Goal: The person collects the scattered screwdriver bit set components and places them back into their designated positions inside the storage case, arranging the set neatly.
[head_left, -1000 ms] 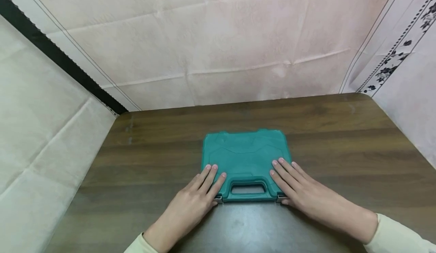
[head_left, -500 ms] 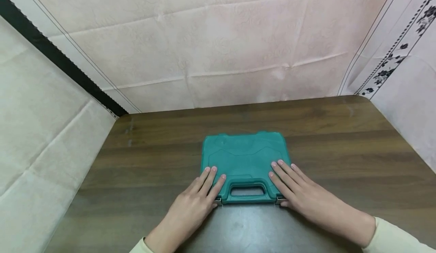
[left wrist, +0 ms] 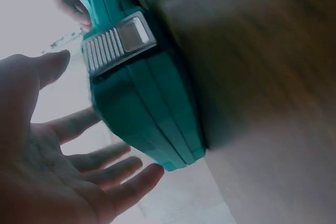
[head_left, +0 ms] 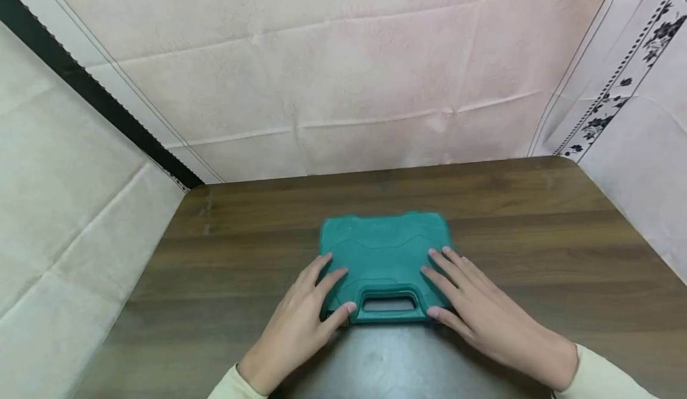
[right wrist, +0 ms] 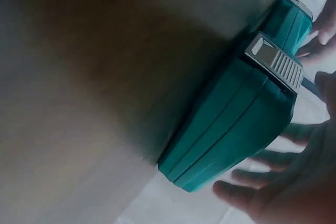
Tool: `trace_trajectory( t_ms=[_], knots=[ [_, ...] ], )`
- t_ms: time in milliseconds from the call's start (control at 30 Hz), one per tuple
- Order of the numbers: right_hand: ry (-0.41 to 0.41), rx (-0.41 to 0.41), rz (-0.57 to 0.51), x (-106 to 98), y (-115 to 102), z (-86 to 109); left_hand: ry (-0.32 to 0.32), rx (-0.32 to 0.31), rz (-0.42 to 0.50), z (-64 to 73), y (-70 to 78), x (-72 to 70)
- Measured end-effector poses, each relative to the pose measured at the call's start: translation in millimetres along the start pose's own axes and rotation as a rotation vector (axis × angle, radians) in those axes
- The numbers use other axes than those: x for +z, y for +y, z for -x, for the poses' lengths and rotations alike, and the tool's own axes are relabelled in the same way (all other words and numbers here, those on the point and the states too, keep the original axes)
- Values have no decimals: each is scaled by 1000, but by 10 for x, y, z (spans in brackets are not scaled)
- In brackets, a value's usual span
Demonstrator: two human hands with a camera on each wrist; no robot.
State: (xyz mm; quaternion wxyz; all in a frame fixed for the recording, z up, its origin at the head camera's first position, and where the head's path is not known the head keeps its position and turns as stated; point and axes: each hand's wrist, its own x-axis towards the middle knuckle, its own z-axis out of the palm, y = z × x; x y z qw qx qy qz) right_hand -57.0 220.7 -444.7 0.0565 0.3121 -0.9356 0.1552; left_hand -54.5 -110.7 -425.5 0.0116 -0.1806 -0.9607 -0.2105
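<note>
A green plastic carrying case [head_left: 383,244] lies closed on the wooden table, its handle cut-out towards the person. My left hand [head_left: 295,318] is at its left side with fingers spread, the thumb near the front left corner. Over the right side, my right hand [head_left: 483,312] has its fingers spread too, with the thumb by the front right corner. A ribbed metal latch [left wrist: 118,43] sits flat on the case's front side in the left wrist view. The right wrist view shows another metal latch [right wrist: 275,61], with the fingers along the lid's edge.
The brown wood-grain table [head_left: 257,220] reaches to a pale cloth wall [head_left: 343,77] at the back. Pale cloth also hangs at the left and right, with a black band [head_left: 96,95] on the left and a floral border [head_left: 606,113] on the right.
Both hands were lying flat with fingers closer together on the lid; now the fingers are spread and raised somewhat, and the thumbs have come up beside the front corners. The case stays put.
</note>
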Motion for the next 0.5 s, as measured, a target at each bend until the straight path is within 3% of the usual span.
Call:
trace_trajectory(
  t_ms=[133, 333, 500],
  knots=[
    [3, 97, -44, -7, -6, -123, 5, -39, -18, -116, -54, 41],
    [-26, 178, -106, -12, 41, -192, -66, -79, 33, -205, -114, 49],
    [-13, 264, -169, -89, 148, -296, -15, -111, -14, -272, -221, -28]
  ],
)
